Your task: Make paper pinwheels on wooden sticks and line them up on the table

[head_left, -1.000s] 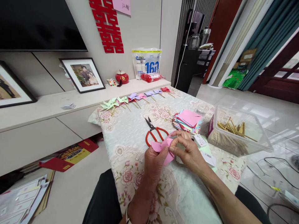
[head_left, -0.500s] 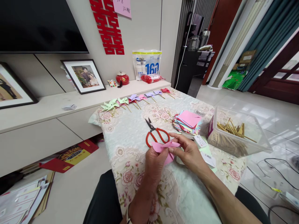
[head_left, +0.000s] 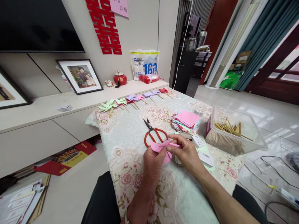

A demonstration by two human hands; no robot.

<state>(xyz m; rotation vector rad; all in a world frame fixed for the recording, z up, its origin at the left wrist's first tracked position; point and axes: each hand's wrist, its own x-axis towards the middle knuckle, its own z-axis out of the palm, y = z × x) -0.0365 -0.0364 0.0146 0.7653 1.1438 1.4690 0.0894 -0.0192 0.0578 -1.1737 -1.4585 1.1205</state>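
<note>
Between my hands is a pink paper pinwheel [head_left: 167,158] with its blades folded in toward the middle. My left hand [head_left: 153,161] pinches its near left side. The fingers of my right hand [head_left: 184,151] are closed on its right side, close to the centre; whether they also hold a pin is hidden. Just beyond the paper lie scissors [head_left: 153,130] with red handles, blades a little apart. A stack of coloured paper squares [head_left: 186,119], pink on top, sits past my right hand. Small white boxes [head_left: 205,158] lie beside that hand on pale green paper.
Finished pinwheels on sticks [head_left: 121,101] line the table's far edge. On the right stands a clear plastic bin [head_left: 254,137] holding wooden sticks [head_left: 227,127]. A flowered cloth [head_left: 128,133] covers the table. Cables [head_left: 268,165] trail over the floor at right.
The pinwheel's right-hand blade is turned differently, with a rolled fold now showing by my right fingers. Both hands keep hold of the paper. The view has shifted slightly.
</note>
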